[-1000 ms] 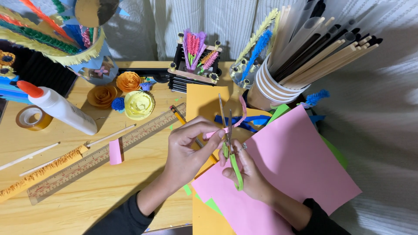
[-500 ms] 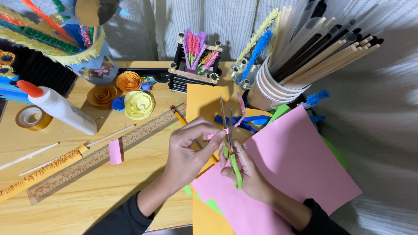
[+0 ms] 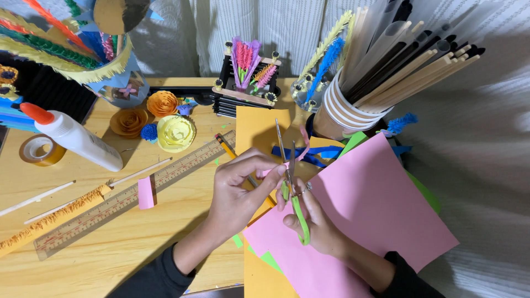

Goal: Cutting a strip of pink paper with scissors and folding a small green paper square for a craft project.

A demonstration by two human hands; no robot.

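A light wooden tabletop carries a long wooden ruler lying diagonally, a white glue bottle with an orange cap, a roll of tan tape and a small pink paper scrap. Orange, tan and yellow rolled paper flowers lie near the back edge. To the right, a large pink paper sheet overlaps orange sheets, beside a stack of paper cups holding sticks.

1 head camera looks steeply down, close over the wooden table.
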